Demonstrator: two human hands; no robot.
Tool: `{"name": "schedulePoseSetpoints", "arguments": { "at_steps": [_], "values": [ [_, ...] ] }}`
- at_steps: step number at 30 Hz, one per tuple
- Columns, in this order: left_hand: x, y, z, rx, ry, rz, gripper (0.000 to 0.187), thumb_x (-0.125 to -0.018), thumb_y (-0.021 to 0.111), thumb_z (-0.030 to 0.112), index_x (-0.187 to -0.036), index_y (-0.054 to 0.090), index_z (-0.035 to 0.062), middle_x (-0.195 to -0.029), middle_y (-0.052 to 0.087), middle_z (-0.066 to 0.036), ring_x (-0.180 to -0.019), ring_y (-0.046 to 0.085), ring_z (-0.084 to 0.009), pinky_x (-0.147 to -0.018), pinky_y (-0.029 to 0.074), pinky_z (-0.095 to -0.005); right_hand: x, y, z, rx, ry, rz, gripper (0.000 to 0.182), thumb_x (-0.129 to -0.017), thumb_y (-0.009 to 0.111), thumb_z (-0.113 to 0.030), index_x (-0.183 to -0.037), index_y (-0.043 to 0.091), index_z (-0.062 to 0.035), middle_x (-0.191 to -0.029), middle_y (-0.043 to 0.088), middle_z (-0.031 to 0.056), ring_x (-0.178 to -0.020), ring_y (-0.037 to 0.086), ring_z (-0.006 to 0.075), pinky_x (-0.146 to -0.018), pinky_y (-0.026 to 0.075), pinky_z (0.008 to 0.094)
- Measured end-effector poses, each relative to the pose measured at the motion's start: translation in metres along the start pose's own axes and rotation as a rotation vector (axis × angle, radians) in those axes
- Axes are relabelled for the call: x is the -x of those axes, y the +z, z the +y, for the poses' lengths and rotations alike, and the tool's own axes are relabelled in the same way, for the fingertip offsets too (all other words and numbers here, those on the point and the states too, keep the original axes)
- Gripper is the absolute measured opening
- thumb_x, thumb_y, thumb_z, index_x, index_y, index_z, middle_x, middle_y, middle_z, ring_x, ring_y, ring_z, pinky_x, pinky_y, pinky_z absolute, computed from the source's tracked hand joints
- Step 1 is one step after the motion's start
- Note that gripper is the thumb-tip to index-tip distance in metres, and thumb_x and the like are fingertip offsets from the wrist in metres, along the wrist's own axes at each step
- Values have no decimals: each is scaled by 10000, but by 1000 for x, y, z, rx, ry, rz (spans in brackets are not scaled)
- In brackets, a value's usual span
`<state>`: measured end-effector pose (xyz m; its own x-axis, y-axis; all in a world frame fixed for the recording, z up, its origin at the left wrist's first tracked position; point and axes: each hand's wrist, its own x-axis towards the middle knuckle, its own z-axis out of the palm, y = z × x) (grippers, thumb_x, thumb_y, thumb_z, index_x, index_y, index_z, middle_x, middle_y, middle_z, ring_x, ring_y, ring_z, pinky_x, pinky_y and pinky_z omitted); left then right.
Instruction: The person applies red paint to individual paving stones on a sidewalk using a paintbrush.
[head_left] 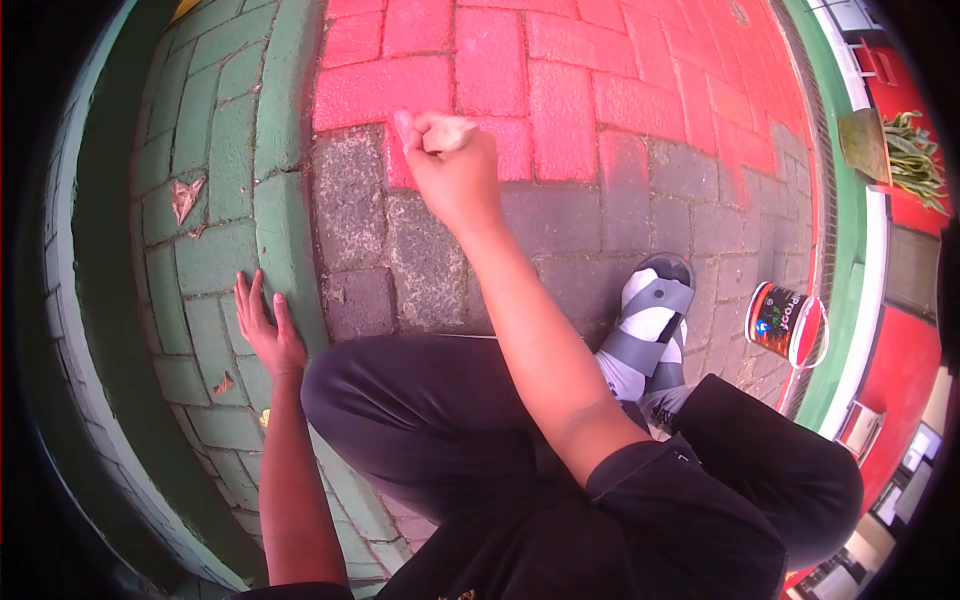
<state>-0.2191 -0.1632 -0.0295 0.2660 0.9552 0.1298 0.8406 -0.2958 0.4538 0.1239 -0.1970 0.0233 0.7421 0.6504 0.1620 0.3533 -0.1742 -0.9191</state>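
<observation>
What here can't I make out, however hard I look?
In the head view:
What the bare right hand grips, if anything: its closed fist hides it.
How full the black, round plastic bucket is: its wall hides the depth.
The bucket's fine label print: too small.

Loc.: outdoor paved yard or walkway; home or biz., I can't tell. Noted around me: block pavers (550,215), part painted red, part bare grey; raised green kerb (285,220) to my L, w/ green paving (215,250) beyond; dry leaf (185,200) on same; slotted dark strip (814,150) at far R, looks like drain cover; potted plant (912,160), long green lvs., past it; bucket (774,320), R side, label partly "Proof".
</observation>
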Motion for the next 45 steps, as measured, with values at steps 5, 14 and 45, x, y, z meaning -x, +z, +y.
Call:
{"name": "schedulePoseSetpoints", "arguments": {
  "at_steps": [5, 14, 45],
  "values": [
    [-1, 1, 0, 15, 8, 3, 479, -1031, 518, 347, -1460, 550, 136, -1623, 390, -133, -1523, 303, -339, -1228, 182, -510, -17, -84, 82, -102, 187, 257, 214, -863, 760, -117, -714, 610, -90, -716, 655, 9, -690, 627, 77, -640, 516, 292],
    [-1, 0, -2, 0, 14, 5, 473, -1034, 513, 346, -1456, 555, 137, -1617, 396, -141, -1520, 306, -350, -1232, 185, -503, 0, -49, 31, 353, -26, 246, 145, -826, 665, -105, -929, 767, -110, -846, 738, 165, -803, 733, 349, -741, 576, 438],
    [-17, -2, 29, -27, 134, -136, 596, -921, 662, 274, -1487, 486, 212, -1638, 345, -116, -1518, 305, -341, -1207, 267, -505, -40, -55, 19, 404, 63, 457, 129, -846, 650, -131, -740, 640, -57, -686, 682, 118, -643, 674, 292, -623, 502, 474]
  ]
}}
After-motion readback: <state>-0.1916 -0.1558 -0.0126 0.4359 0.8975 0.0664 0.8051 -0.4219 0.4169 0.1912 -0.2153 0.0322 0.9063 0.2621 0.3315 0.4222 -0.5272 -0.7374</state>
